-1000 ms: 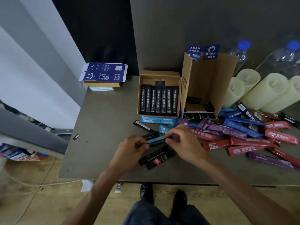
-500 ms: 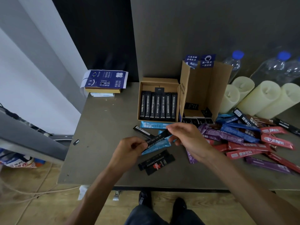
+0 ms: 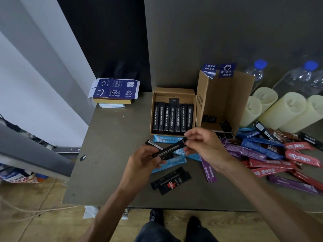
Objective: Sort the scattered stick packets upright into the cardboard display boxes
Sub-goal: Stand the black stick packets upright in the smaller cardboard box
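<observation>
A black stick packet (image 3: pixel 169 149) is held between both hands just above the table. My left hand (image 3: pixel 142 163) grips its lower end and my right hand (image 3: pixel 204 145) pinches its upper end. Behind them stands a low cardboard display box (image 3: pixel 158 95) with several black packets standing in a row. A taller open cardboard box (image 3: pixel 225 96) sits to its right, with a few dark packets at its bottom. Blue packets (image 3: pixel 173 161) lie under my hands, black ones (image 3: pixel 170 180) nearer me, and a purple one (image 3: pixel 208 170) beside my right wrist.
A heap of red, purple, blue and dark packets (image 3: pixel 272 154) covers the table's right side. Pale candles (image 3: pixel 286 110) and water bottles (image 3: pixel 257 72) stand behind it. A flat blue-printed carton (image 3: pixel 114 89) lies at the back left corner. The grey table's (image 3: pixel 111 154) front edge is near my legs.
Both hands let the blue packet drop to the table and lifted a black packet, raising it towards the low box. The view shifted so the table sits lower in frame.
</observation>
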The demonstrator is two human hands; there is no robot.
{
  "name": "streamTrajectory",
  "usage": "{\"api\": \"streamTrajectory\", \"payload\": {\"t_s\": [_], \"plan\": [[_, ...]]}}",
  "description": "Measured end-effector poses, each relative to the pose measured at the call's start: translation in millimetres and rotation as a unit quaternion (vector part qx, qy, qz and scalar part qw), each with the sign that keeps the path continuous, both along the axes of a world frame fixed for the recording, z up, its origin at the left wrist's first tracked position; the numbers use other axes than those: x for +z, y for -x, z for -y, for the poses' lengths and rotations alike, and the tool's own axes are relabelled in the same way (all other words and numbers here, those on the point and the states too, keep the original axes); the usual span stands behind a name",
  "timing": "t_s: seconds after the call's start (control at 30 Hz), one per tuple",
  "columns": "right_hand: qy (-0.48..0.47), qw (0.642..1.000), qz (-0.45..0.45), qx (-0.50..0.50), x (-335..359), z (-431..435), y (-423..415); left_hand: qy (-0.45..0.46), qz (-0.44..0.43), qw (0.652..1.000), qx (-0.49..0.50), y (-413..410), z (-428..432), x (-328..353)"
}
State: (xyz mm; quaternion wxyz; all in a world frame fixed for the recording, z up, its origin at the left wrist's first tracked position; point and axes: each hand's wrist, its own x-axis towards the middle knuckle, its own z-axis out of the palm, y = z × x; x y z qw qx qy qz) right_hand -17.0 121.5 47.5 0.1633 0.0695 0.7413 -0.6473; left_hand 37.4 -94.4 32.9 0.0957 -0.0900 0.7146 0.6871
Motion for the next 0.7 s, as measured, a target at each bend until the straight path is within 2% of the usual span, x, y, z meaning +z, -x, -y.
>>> {"api": "streamTrajectory", "payload": {"t_s": [0.1,0.23,0.3,0.43,0.5,0.57,0.7], "plan": [[0.000,1.000,-0.004,-0.001,1,3,4,-0.014,0.019,1.000,0.011,1,2,-3],[0.007,1.000,0.003,0.007,4,7,7,0.018,0.028,0.999,0.016,6,4,-7],[-0.029,0.999,-0.016,0.034,5,10,8,0.025,0.022,0.999,0.040,11,6,-7],[-0.161,0.979,-0.056,0.112,0,17,9,0.020,-0.022,0.995,0.093,37,8,3],[-0.169,0.979,-0.046,0.101,-4,21,10,0.005,-0.033,0.994,0.107,53,3,9],[-0.145,0.986,-0.026,0.073,-7,24,11,0.014,-0.030,0.996,0.087,68,-7,10],[-0.147,0.988,-0.038,0.025,-5,25,16,0.119,-0.033,0.992,-0.022,91,-31,5]]}}
